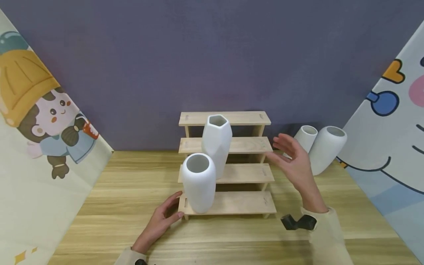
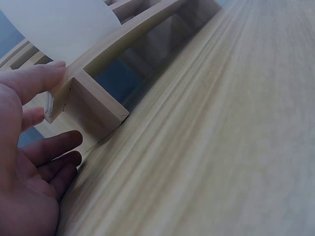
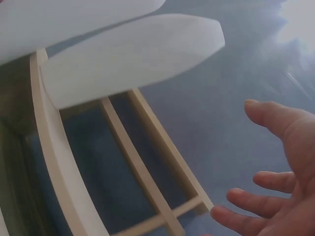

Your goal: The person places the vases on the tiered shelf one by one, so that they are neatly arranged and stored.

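Observation:
A light wooden tiered stand (image 1: 245,202) bears two white vases. The smooth, rounded vase (image 1: 198,187) stands on the lowest tier near its left end. Behind it, the faceted vase (image 1: 216,141) with a five-sided mouth stands on the second tier from the bottom. My left hand (image 1: 162,219) is at the left end of the lowest board, thumb touching the front corner (image 2: 71,81) and the other fingers loosely spread. To the right of the stand my right hand (image 1: 294,163) hovers with parted fingers, holding nothing; the right wrist view shows a gap between thumb and fingers.
Two more white vases, a smaller one (image 1: 306,138) and a larger one (image 1: 328,151), stand at the back right, partly behind my right hand. A dark grey-blue backdrop (image 1: 145,73) rises behind the wood-grain table (image 1: 132,184). Cartoon-printed panels flank both sides.

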`<state>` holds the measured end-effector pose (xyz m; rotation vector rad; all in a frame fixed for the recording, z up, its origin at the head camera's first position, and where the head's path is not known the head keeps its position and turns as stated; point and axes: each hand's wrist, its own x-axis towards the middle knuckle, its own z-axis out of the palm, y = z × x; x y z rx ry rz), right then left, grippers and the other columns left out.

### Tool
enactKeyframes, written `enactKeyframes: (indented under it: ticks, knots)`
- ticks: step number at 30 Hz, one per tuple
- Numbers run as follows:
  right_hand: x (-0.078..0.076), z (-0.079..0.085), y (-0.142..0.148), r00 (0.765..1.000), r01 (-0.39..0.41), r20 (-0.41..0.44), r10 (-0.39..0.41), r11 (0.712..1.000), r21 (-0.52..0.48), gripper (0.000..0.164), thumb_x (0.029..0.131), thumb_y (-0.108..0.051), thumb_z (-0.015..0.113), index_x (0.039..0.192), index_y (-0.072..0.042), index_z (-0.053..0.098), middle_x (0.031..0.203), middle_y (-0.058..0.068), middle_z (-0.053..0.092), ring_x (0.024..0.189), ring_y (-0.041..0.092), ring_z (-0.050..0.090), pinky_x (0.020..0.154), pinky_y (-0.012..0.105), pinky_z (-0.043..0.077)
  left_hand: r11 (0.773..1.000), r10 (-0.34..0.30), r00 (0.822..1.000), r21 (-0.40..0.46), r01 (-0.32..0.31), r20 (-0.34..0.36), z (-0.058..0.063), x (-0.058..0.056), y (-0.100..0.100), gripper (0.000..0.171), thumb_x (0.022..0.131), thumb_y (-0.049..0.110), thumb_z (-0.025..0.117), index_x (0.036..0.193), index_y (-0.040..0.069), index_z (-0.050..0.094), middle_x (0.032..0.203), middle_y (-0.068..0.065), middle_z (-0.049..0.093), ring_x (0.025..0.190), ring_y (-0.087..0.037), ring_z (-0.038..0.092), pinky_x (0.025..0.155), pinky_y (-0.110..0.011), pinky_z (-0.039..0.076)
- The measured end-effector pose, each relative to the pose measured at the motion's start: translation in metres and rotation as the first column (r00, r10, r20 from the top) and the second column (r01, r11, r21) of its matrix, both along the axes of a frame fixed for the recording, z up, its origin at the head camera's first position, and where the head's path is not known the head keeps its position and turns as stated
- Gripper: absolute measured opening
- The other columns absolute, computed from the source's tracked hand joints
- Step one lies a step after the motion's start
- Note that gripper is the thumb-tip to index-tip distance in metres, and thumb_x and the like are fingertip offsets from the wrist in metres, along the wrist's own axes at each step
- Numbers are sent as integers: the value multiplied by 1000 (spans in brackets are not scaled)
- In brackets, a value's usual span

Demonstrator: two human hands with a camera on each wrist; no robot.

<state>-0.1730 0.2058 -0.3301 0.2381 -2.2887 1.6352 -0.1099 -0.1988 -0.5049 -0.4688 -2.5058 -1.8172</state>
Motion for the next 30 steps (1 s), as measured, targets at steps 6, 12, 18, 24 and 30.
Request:
enactKeyframes:
  ticks: [6,12,18,24,30]
  knots:
    - [3,-8,18,998,55,-18,-55,998,7,59,91,-8,73,145,-10,48,122,-25,60,112,-8,59,86,5,50,1000,-1,1000,2,1,0,-1,-1,-1,58,94,10,67,149,9,46,136,-25,61,120,6,55,105,-15,40]
    - [4,-16,36,992,126,-13,-126,991,34,58,90,-8,73,143,-12,50,118,-31,58,108,-11,59,84,4,49,1000,-3,1000,13,4,-1,-2,-1,-1,58,94,9,67,149,8,46,136,-25,61,120,6,55,105,-14,39]
    - [7,-20,54,978,209,6,-210,976,67,59,90,-11,74,144,-12,49,117,-30,57,105,-13,58,82,1,46,1000,-10,1000,15,10,1,-3,-1,0,59,95,9,66,149,8,45,137,-25,60,121,6,54,105,-14,39]
    - [10,-21,72,968,248,14,-249,968,18,56,89,-6,74,140,-16,52,114,-30,59,103,-11,60,80,1,48,1000,-9,1000,8,9,0,-2,-2,0,58,95,10,66,149,9,45,137,-24,61,121,5,55,104,-15,40]
    - [14,-24,88,944,320,75,-323,946,50,57,90,-15,74,142,-22,50,115,-31,57,102,-13,57,81,0,43,1000,-6,1000,-1,6,0,-2,-1,-1,58,95,10,66,149,9,45,136,-24,61,121,4,55,104,-15,41]
